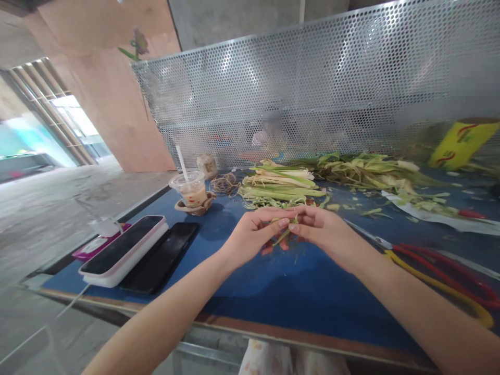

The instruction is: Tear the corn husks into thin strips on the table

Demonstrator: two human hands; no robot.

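Note:
My left hand (255,232) and my right hand (318,226) meet over the blue table (250,302), both closed with thumbs almost touching. Pinched between them is a small green plant strip (282,237), partly hidden by the fingers; its exact kind I cannot make out. Just beyond the fingertips lies a stack of pale green stalks (279,182) with leafy scraps in front. Scissors (433,265) with red and yellow handles rest beside my right forearm.
A plastic cup (189,190) with a straw stands in a cardboard holder at left, near coiled twine (224,183). Phones (125,245) lie near the left edge. Leaves (359,174), white paper (433,216) and a yellow roll (463,143) lie right. A perforated metal screen (304,88) borders the back.

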